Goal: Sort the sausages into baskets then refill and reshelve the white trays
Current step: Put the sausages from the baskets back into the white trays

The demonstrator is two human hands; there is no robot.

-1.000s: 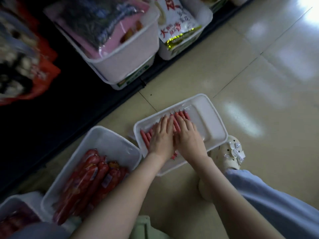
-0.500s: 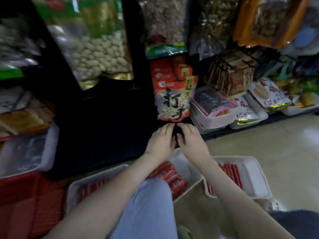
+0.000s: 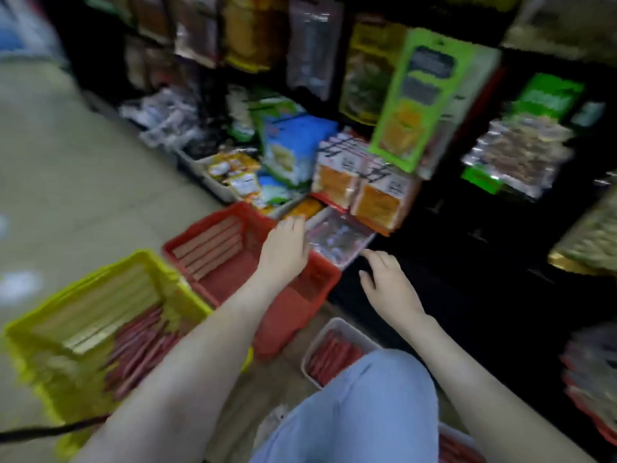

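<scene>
Dark shelf with blurred snack packets: green packet upright, blue packet to its left, orange packets below — beige floor at left.

Both crates look like moulded plastic with slotted walls, the yellow basket and the red basket, fairly matt. The white tray is smooth plastic too, and the sausages in it look slick and red. The floor is smooth pale tile, the shelf packets are glossy film, and the trouser leg is soft light-blue cloth.
</scene>
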